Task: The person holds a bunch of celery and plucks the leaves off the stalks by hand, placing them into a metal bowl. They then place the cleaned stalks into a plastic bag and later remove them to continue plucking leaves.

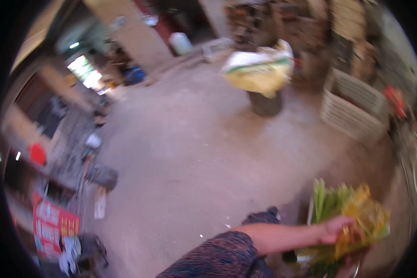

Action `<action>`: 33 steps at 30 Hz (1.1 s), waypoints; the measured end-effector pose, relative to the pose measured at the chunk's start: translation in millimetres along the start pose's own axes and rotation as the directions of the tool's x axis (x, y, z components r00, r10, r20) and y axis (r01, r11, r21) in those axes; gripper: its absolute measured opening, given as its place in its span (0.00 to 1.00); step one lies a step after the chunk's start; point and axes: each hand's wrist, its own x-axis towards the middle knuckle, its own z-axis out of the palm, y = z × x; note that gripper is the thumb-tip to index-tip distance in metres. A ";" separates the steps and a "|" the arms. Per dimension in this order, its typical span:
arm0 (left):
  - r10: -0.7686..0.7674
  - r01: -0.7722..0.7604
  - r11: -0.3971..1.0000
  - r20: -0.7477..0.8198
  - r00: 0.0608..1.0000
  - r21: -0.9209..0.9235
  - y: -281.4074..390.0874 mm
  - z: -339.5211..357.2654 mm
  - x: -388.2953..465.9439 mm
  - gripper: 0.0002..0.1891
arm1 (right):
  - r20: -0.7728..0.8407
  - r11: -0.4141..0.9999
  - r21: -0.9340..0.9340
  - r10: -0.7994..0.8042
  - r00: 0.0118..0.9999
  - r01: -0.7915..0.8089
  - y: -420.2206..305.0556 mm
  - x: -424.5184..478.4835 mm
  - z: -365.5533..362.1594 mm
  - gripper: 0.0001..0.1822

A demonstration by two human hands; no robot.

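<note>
My left hand (337, 229) reaches in from the bottom middle, its fingers closed on a thin yellow plastic or mesh bag (366, 212) at the lower right. Green stalks (325, 201), perhaps a leafy vegetable, stand beside the bag, and more lie under my wrist. Below the bag, near the bottom edge, part of my right hand (351, 262) shows; blur and the stalks hide its fingers, so its hold is unclear. A pale-edged container seems to sit around the stalks.
A pale plastic crate (354, 111) stands at the right. A white and yellow sack (260, 69) rests on a dark round stand or bucket (267, 102). Bricks or wood are stacked behind. A dark cylindrical object (104, 176) and a red printed sheet (52, 226) are at the left.
</note>
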 end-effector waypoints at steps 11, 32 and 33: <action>0.052 -0.029 0.993 -0.211 0.976 0.112 -4.8 10.3 9.4 0.22 | 0.061 0.988 0.139 -0.073 0.995 0.064 -31.4 -22.2 48.2 0.30; -0.090 0.102 0.971 -0.068 0.994 0.217 34.0 16.1 8.9 0.29 | -0.033 0.974 0.079 -0.211 0.977 0.213 -55.4 -29.6 46.5 0.25; -0.079 0.093 0.974 -0.076 0.994 0.208 35.9 16.2 9.3 0.28 | -0.023 0.975 0.064 -0.210 0.977 0.211 -57.2 -30.6 43.5 0.25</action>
